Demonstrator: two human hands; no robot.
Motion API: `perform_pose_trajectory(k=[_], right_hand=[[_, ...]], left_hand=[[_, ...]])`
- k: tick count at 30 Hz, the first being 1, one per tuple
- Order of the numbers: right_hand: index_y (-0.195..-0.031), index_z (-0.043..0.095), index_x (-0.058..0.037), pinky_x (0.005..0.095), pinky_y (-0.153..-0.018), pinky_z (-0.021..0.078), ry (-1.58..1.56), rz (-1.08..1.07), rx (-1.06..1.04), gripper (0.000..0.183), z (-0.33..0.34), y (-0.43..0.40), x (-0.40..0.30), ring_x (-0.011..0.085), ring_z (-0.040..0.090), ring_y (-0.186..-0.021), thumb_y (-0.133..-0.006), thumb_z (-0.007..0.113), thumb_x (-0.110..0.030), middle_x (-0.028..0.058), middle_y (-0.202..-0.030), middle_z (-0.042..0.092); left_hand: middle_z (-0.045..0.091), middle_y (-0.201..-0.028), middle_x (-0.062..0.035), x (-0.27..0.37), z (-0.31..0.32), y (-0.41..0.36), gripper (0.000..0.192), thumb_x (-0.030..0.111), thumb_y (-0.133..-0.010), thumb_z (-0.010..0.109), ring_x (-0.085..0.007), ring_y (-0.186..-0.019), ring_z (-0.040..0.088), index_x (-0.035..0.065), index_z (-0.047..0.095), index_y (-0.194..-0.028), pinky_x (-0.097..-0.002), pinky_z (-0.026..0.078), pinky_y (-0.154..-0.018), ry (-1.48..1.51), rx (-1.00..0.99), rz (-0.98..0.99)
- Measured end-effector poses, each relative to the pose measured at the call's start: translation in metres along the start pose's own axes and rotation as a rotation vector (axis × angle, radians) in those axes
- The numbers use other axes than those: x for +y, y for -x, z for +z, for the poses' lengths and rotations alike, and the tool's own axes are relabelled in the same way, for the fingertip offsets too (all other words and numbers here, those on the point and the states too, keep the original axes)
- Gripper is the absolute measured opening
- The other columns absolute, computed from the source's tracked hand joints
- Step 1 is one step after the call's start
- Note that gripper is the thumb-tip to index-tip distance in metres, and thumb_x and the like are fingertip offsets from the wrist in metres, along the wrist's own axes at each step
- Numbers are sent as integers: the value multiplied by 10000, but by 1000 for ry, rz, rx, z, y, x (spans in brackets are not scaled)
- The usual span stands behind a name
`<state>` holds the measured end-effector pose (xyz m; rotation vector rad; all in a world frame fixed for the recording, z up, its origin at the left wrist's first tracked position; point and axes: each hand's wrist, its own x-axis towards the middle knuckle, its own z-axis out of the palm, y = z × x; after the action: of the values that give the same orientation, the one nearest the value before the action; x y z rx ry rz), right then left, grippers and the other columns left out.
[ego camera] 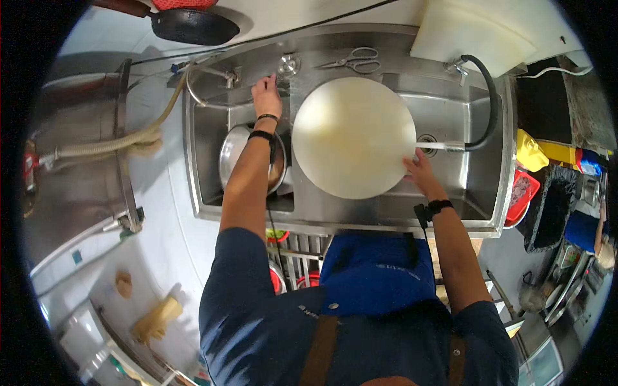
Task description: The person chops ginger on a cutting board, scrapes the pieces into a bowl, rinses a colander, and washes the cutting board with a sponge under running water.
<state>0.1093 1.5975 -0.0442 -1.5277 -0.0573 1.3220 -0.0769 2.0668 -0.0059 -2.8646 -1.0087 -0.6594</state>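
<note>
A large round pale cutting board (352, 140) lies over the steel divider between two sink basins. My right hand (419, 169) grips its right edge, beside a hose nozzle (449, 146) from which water runs. Above the left basin, my left hand (267, 96) has its fingers bent down near a round metal lid or stopper (289, 65) on the back ledge; whether it holds something is hidden. Under my left forearm a steel bowl (234, 154) sits in the left basin. Kitchen scissors (355, 62) lie behind the board.
Left of the sink hangs a ribbed hose (106, 144). A rectangular white board (473, 36) leans at the back right. A black frying pan (193, 26) is at the upper left. A yellow jug (530, 150) and a red basket (522, 195) stand right of the sink.
</note>
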Motion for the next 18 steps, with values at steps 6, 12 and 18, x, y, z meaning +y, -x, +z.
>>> perform_pose_trajectory(k=[6,12,18], right_hand=[[-1452,431,-133,408,-807,583,43,43,163,498,-18,9,10,197,649,-1118,-1014,620,-277,59,-1288,651],[-1519,387,-108,421,-881,572,62,123,252,617,3,18,-8,227,647,-1133,-989,650,-283,118,-1278,652],[-1515,394,-104,390,-867,567,64,131,314,564,-10,26,1,214,661,-1111,-1023,608,-278,102,-1254,673]], left_hand=[[592,-1382,-156,25,48,-32,434,279,-989,610,-404,-1272,522,110,576,-1387,-514,365,-1119,508,5,196],[621,-1237,-153,-105,133,22,394,245,-975,609,-319,-1190,561,-17,565,-1266,-450,434,-1029,377,17,-812],[588,-1276,-67,-179,112,17,496,19,-966,542,-210,-1155,567,120,451,-1443,-387,477,-1008,1169,125,-943]])
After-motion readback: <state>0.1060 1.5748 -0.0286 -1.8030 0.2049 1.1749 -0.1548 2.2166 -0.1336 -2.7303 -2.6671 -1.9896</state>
